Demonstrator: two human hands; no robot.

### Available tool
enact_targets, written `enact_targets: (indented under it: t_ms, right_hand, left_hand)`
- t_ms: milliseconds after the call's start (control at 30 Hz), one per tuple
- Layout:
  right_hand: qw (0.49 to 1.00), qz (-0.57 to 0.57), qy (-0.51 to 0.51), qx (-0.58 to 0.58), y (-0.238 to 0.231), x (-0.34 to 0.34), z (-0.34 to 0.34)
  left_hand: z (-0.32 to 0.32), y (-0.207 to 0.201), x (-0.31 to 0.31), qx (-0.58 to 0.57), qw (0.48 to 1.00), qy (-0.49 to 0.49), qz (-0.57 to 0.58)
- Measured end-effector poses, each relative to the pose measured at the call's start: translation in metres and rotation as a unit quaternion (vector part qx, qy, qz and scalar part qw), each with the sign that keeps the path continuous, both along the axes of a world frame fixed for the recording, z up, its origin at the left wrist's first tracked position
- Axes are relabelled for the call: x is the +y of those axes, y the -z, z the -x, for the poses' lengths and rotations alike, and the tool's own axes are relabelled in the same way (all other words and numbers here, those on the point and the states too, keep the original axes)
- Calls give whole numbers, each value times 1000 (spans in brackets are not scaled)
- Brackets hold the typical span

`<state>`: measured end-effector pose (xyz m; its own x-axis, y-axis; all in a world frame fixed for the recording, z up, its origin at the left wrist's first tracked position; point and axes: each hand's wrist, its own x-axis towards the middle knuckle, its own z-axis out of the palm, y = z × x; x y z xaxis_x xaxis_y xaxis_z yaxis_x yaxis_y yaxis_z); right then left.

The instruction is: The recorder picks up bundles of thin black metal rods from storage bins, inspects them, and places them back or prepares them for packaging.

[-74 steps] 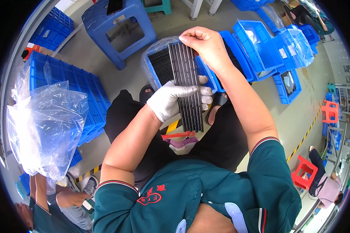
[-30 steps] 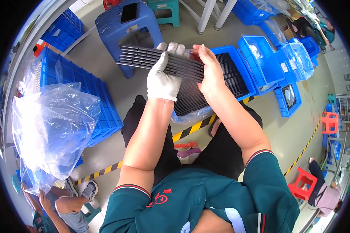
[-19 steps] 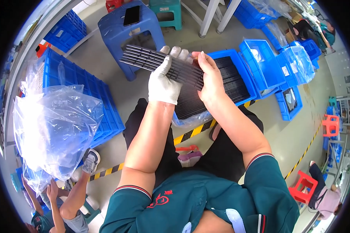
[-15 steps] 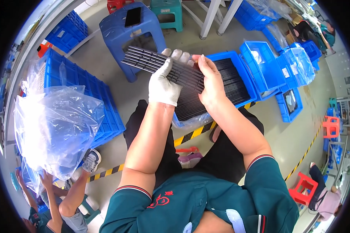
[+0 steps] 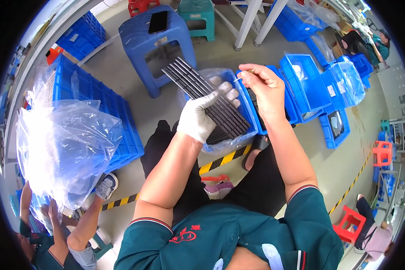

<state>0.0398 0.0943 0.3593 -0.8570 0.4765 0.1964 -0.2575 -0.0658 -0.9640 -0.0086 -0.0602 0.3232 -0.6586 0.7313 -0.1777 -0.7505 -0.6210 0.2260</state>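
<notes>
A row of black rods (image 5: 191, 81) is held aslant by the gloved left hand (image 5: 199, 116), its thumb laid across and its fingers curled around the far edge, above a blue bin (image 5: 248, 109). A thin pin (image 5: 237, 79) is pinched between the bare right hand's (image 5: 266, 93) thumb and fingers, just beside the rods.

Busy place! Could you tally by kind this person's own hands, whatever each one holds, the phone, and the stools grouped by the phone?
Gloved left hand: 1
Bare right hand: 1
Bundle of black rods: 1
Small thin object: 1
Phone: 1
Blue stool: 1
Green stool: 1
Red stool: 1
Total: 8
</notes>
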Motion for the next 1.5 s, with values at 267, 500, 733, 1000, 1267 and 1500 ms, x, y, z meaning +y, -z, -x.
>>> enact_targets:
  t_ms: [267,500,733,1000,1267,1500]
  right_hand:
    - [988,-152,-25,-7,-3,-7,4]
    - [962,-264,-51,-55,-4,-12,2]
    - [858,-512,14,41,2,-12,5]
    - [733,-674,54,66,8,-16,6]
    - [815,-567,71,94,-19,-17,-1]
    - [939,-343,9,-34,6,-12,6]
  left_hand:
    - [-14,-6,3,23,995,60,77]
    - [-17,-6,2,44,988,66,136]
    - [-16,6,2,45,985,56,157]
    - [-15,19,5,95,970,6,223]
    - [-13,5,5,41,978,54,195]
    - [-13,0,3,36,986,73,147]
